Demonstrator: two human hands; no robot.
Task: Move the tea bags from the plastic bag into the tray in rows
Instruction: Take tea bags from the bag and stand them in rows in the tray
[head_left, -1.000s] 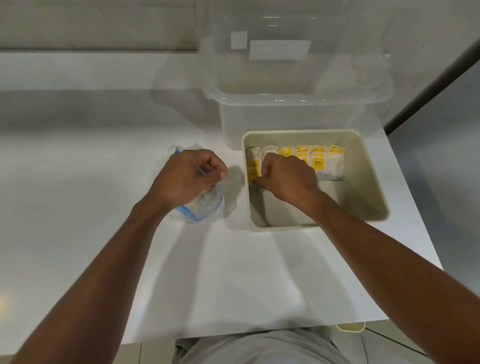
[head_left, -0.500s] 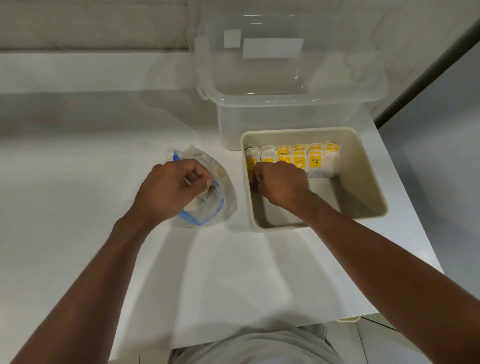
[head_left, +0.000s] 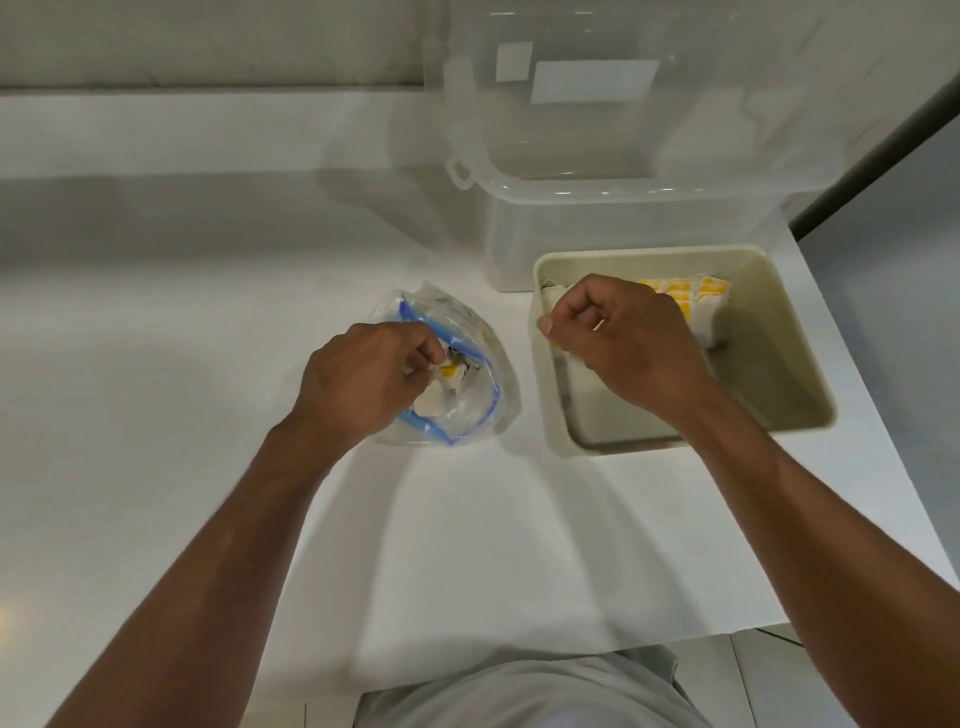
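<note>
We recorded bright, even overhead light. Soft shadows fell beneath both forearms onto the white table. Faint glare marked the clear storage bin. The frame was slightly soft throughout, with wide-angle bending at the edges.

both arms extended, left hand and right hand fisted.

One tray, one plastic bag
</note>
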